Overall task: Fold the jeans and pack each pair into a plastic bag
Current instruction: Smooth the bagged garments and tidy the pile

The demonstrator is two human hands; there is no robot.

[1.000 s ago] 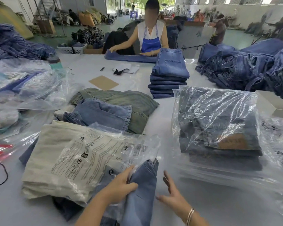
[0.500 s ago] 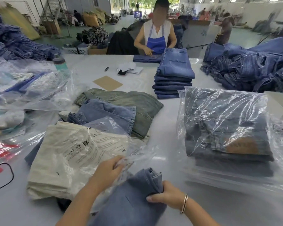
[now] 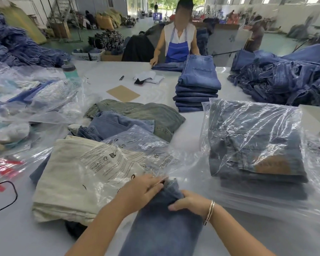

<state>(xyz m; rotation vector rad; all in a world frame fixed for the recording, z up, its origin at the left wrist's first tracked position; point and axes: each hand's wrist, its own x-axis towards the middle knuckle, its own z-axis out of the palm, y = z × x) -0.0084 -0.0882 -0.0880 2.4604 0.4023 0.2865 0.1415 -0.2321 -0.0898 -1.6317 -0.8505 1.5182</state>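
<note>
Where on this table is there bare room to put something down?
Bare table lies between the cardboard sheet and the far edge, and in a narrow lane between the green jeans and the bagged stack. The left side is crowded with bags.

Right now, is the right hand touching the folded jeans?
Touching. The head view shows the right hand wrapped over the top edge of the folded jeans.

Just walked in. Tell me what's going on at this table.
A person is bagging jeans. The right hand grips the end of the folded jeans while the left hand holds the edge of a clear bag at that end; the jeans are not yet inside. A stack of bagged jeans lies to the right. Across the table, another worker in a blue apron folds jeans beside a folded stack.
</note>
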